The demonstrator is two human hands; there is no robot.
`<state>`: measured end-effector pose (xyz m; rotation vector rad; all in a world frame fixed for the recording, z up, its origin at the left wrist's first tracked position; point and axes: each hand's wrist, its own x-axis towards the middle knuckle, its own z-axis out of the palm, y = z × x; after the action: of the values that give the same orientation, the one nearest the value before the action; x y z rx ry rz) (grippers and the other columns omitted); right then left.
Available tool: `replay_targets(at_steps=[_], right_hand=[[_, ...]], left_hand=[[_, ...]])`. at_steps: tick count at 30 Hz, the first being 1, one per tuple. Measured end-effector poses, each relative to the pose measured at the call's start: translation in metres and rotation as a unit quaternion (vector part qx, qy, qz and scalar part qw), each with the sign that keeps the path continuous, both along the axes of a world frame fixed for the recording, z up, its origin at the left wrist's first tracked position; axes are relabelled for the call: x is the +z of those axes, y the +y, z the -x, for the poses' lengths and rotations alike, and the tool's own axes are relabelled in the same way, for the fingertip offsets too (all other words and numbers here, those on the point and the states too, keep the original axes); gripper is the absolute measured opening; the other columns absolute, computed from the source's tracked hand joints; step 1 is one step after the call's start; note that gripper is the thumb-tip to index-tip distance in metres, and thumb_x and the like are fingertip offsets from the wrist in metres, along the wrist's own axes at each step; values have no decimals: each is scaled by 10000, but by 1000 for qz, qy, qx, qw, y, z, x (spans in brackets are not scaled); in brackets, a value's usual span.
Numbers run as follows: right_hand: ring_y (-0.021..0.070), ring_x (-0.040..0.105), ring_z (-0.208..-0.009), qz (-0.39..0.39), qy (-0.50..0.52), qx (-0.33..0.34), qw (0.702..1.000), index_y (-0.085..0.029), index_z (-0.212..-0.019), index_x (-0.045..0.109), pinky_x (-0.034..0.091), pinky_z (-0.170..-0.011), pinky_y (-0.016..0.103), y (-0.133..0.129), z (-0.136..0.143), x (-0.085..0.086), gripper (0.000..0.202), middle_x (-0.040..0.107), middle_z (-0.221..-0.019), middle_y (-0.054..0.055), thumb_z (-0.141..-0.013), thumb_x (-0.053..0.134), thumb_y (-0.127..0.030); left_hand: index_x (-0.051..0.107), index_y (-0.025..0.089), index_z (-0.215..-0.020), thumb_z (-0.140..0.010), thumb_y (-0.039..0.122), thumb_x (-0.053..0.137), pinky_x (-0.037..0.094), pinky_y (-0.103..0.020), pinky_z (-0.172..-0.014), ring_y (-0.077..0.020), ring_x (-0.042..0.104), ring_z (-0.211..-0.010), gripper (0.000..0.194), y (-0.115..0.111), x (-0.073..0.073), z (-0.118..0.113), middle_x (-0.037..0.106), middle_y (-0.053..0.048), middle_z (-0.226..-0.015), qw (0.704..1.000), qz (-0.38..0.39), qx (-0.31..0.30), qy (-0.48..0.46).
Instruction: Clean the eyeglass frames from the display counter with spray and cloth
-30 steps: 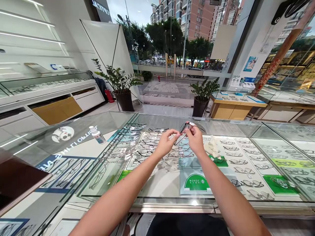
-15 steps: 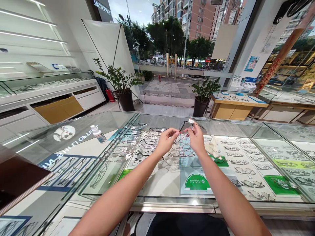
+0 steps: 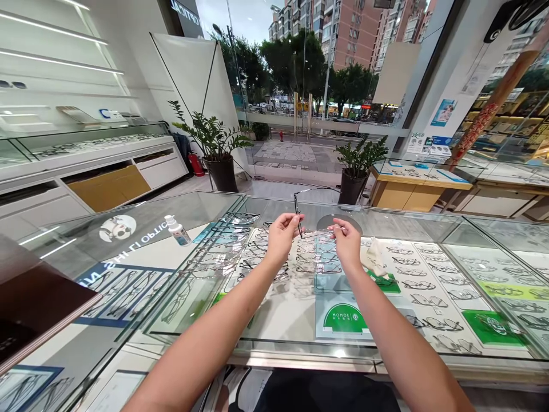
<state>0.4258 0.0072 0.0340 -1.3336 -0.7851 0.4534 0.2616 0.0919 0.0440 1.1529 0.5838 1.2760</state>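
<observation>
Above the glass display counter, my left hand (image 3: 283,233) pinches a pair of thin dark-framed eyeglasses (image 3: 295,202) by the front, which is turned nearly edge-on. Both temples stretch out to the right, the upper one free in the air. My right hand (image 3: 346,243) has its thumb and fingers closed at the end of the lower temple. Beneath the hands, rows of eyeglasses (image 3: 317,268) lie inside the counter under its glass top. A crumpled beige cloth (image 3: 374,256) rests just right of my right hand.
A white pump bottle (image 3: 176,230) stands on the counter at left. A dark brown box-like object (image 3: 38,303) juts in at the left edge. The glass counter's front edge (image 3: 300,347) runs near my body. Two potted plants (image 3: 223,171) stand on the floor beyond.
My hands have moved apart, and the eyeglasses have turned so their front is edge-on at my left hand. A small white piece seen at my right fingers no longer shows.
</observation>
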Motion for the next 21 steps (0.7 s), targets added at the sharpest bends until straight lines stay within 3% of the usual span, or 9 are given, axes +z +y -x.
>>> replay_targets(at_steps=[8, 12, 14, 17, 19, 21], right_hand=[[219, 666, -696, 6, -96, 20, 995, -164, -1288, 726, 563, -713, 373, -4, 11, -2, 514, 793, -902, 95, -929, 651, -524], [221, 641, -728, 24, -150, 13, 988, -186, -1332, 730, 557, -741, 384, -8, 13, 3, 532, 746, -885, 75, -968, 600, -552], [252, 644, -867, 22, -232, -44, 972, -221, -1334, 745, 553, -836, 429, -12, 14, 8, 502, 706, -986, 96, -983, 585, -543], [313, 590, -1080, -6, -366, -132, 921, -269, -1327, 757, 493, -1007, 531, -17, 19, 14, 444, 636, -1142, 128, -973, 625, -503], [327, 566, -1136, -25, -419, -103, 902, -277, -1340, 743, 465, -1052, 549, -20, 24, 17, 439, 639, -1203, 132, -966, 652, -487], [331, 565, -1189, -34, -441, -34, 896, -271, -1348, 728, 461, -1069, 537, -21, 30, 17, 433, 667, -1263, 131, -966, 667, -467]], left_hand=[[684, 190, -971, -792, 587, 849, 639, -451, -968, -206, 736, -1006, 465, 4, -2, 2, 783, -110, -1143, 1000, -16, 12, 10], [677, 193, -974, -799, 596, 837, 640, -452, -956, -220, 731, -1045, 467, 4, -1, 2, 780, -113, -1146, 999, -25, 15, 15], [680, 195, -976, -798, 602, 833, 634, -457, -959, -235, 725, -1071, 469, 3, -1, 2, 779, -115, -1133, 999, -35, 14, 22], [704, 195, -955, -815, 589, 820, 614, -451, -972, -269, 706, -1149, 433, 0, 0, 1, 753, -138, -1203, 995, -80, 19, 50], [726, 198, -924, -835, 573, 805, 601, -436, -974, -297, 671, -1240, 393, -3, 1, 1, 707, -156, -1314, 989, -122, 20, 77], [742, 202, -899, -846, 563, 799, 590, -426, -981, -314, 638, -1303, 369, -6, 4, 1, 659, -160, -1405, 984, -150, 6, 100]])
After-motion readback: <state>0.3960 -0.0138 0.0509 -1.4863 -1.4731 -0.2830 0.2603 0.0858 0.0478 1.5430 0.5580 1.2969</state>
